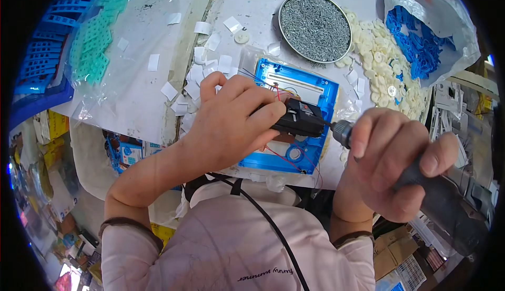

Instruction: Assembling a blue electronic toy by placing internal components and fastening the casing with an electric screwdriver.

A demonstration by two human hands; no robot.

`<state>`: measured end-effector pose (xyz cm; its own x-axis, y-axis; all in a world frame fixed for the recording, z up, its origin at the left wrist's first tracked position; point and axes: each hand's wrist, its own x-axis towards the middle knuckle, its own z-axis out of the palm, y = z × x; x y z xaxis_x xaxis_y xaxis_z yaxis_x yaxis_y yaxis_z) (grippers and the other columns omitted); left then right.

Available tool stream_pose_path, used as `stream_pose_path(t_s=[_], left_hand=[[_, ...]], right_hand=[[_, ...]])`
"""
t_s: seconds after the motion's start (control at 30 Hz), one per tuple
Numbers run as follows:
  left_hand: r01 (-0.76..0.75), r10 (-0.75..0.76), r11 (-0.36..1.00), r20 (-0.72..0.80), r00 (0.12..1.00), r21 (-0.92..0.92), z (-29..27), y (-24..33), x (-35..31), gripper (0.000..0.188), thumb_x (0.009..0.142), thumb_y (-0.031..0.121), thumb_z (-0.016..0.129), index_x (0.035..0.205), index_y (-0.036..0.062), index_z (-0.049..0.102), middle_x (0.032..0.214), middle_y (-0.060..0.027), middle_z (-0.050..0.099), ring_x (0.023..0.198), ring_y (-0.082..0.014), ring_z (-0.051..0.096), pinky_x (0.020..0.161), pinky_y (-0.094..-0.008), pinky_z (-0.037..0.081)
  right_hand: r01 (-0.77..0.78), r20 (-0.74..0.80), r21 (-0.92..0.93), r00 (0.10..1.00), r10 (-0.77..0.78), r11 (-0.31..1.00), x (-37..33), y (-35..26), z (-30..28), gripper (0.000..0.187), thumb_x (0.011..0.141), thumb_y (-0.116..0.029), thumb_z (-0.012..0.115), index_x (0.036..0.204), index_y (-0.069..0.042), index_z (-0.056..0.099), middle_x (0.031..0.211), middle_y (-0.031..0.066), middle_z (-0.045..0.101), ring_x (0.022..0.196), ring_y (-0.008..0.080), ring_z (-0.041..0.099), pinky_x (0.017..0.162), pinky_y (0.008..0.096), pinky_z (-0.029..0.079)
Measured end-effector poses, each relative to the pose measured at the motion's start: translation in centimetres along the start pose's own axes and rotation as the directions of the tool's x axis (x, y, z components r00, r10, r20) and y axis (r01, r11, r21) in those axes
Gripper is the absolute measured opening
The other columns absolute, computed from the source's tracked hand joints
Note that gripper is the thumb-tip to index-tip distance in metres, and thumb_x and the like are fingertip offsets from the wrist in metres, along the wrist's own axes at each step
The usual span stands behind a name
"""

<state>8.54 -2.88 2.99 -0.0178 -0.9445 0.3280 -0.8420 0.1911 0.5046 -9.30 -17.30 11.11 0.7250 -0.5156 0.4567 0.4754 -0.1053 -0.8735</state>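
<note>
My left hand is closed around a black plastic housing, holding it over a blue plastic case. Thin red and dark wires come out around the housing and lie across the case. On the right, my right hand grips a dark electric screwdriver, held nearly level. Its grey nose points left, and the bit reaches the housing's right end. Whether the bit sits in a screw is too small to tell.
Beyond the case stands a round dish of small screws. White plastic discs are heaped beside it, near a bag of blue parts. White paper pieces lie scattered left of the case. Green parts in clear plastic lie far left.
</note>
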Motion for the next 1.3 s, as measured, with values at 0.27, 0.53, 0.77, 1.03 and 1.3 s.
stream_pose_path(t_s=[0.27, 0.53, 0.77, 1.03, 1.3], left_hand=[[0.051, -0.053, 0.988, -0.008, 0.999, -0.144, 0.3, -0.7, 0.4, 0.05, 0.067, 0.029, 0.089, 0.109, 0.0169, 0.064, 0.101, 0.0027, 0.065, 0.094, -0.0206, 0.057, 0.09, -0.0456, 0.031], [0.032, -0.038, 0.989, -0.041, 0.998, -0.147, 0.5, -0.8, 0.1, 0.05, 0.068, 0.031, 0.088, 0.11, 0.0157, 0.065, 0.101, 0.0025, 0.065, 0.095, -0.0206, 0.057, 0.091, -0.0459, 0.031], [0.013, -0.016, 0.989, -0.018, 1.0, -0.15, 0.5, -1.1, -0.1, 0.048, 0.073, 0.031, 0.084, 0.113, 0.0123, 0.066, 0.104, 0.0001, 0.066, 0.095, -0.0213, 0.057, 0.092, -0.0464, 0.03], [-0.144, 0.14, 0.989, -0.108, 0.984, -0.035, 1.0, -0.9, -0.3, 0.041, 0.072, 0.029, 0.083, 0.105, 0.0098, 0.068, 0.099, 0.0007, 0.065, 0.084, -0.0165, 0.058, 0.09, -0.0471, 0.031], [-0.074, 0.065, 0.992, -0.088, 0.994, -0.1, 0.7, -1.1, -0.7, 0.045, 0.07, 0.034, 0.084, 0.106, 0.0107, 0.069, 0.098, 0.0019, 0.065, 0.087, -0.0156, 0.06, 0.092, -0.0477, 0.031]], right_hand=[[-0.014, 0.004, 0.0, 1.0, 0.014, 1.0, 0.5, 1.9, 1.1, 0.032, 0.097, -0.029, 0.071, 0.115, -0.017, 0.047, 0.071, -0.003, 0.056, 0.061, 0.012, 0.053, 0.068, 0.0335, 0.048], [-0.02, 0.016, -0.052, 1.0, 0.021, 0.998, 0.6, 2.6, 1.9, 0.034, 0.095, -0.028, 0.074, 0.11, -0.017, 0.046, 0.067, -0.0018, 0.057, 0.057, 0.0147, 0.055, 0.063, 0.0344, 0.049], [0.031, 0.07, -0.14, 0.997, -0.021, 0.99, 0.4, 3.1, 2.3, 0.034, 0.094, -0.026, 0.076, 0.105, -0.017, 0.045, 0.065, -0.0004, 0.056, 0.053, 0.0159, 0.055, 0.059, 0.0353, 0.05], [0.089, 0.069, -0.185, 0.995, -0.077, 0.979, 0.6, 5.0, 3.2, 0.027, 0.083, -0.007, 0.08, 0.089, -0.007, 0.053, 0.067, 0.0073, 0.06, 0.054, 0.0216, 0.059, 0.055, 0.0364, 0.053], [0.021, 0.037, -0.063, 0.999, -0.018, 0.998, 1.2, 2.9, 1.1, 0.031, 0.095, -0.025, 0.071, 0.116, -0.013, 0.051, 0.068, 0.0005, 0.056, 0.06, 0.0157, 0.053, 0.065, 0.0336, 0.048]])
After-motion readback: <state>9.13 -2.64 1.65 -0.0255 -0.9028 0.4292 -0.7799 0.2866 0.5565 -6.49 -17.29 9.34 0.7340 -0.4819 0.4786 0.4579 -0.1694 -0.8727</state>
